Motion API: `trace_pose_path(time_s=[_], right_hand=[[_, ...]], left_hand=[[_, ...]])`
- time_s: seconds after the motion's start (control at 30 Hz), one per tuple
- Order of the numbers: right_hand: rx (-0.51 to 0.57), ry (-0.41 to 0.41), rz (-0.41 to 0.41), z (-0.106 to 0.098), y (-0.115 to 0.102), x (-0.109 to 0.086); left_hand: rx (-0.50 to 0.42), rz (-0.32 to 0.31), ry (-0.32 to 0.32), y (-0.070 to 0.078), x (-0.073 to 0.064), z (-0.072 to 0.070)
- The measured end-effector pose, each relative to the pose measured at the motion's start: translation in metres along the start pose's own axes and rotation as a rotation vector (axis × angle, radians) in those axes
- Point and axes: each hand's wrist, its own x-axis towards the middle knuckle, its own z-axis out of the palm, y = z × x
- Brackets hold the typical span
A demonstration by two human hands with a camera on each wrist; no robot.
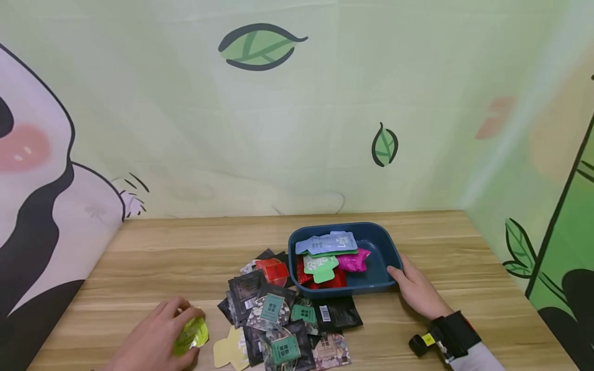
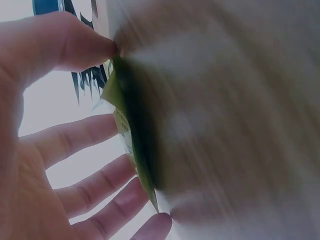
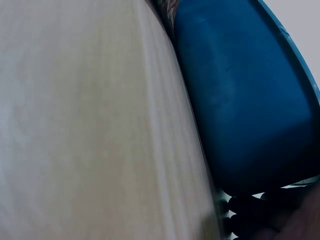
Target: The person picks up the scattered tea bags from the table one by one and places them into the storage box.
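Note:
At the front left, my left hand (image 1: 155,337) holds a shiny yellow-green packet (image 1: 192,335) between thumb and fingers, low over the table. In the left wrist view the thumb is at one end of the packet (image 2: 131,135) and the fingertips lie along its edge. My right hand (image 1: 419,291) grips the right end of a dark blue plastic bin (image 1: 382,257), thumb over the rim. Inside the bin are a lilac packet (image 1: 327,242), a light green one (image 1: 320,265), a magenta one (image 1: 355,260) and red ones (image 1: 336,280). The right wrist view shows the bin's outer wall (image 3: 240,95).
In front of the bin lies a pile of black packets (image 1: 248,293) with green labels, overlapping one another. A red-labelled packet (image 1: 274,270), a pale yellow one (image 1: 232,348) and a pinkish one (image 1: 331,350) are among them. A printed cloth backdrop (image 1: 297,154) rises behind the wooden table (image 1: 185,257).

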Motion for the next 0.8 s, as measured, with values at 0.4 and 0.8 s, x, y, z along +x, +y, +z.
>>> trace_pose_path(time_s=[0.4,0.8], right_hand=[[0.015,-0.006,-0.008,0.0,0.001,0.001],[0.014,0.005,0.002,0.0,0.002,0.001]], left_hand=[[-0.111,-0.09,-0.044,0.003,0.002,-0.004],[-0.043,0.08,0.134,-0.002,0.014,-0.009]])
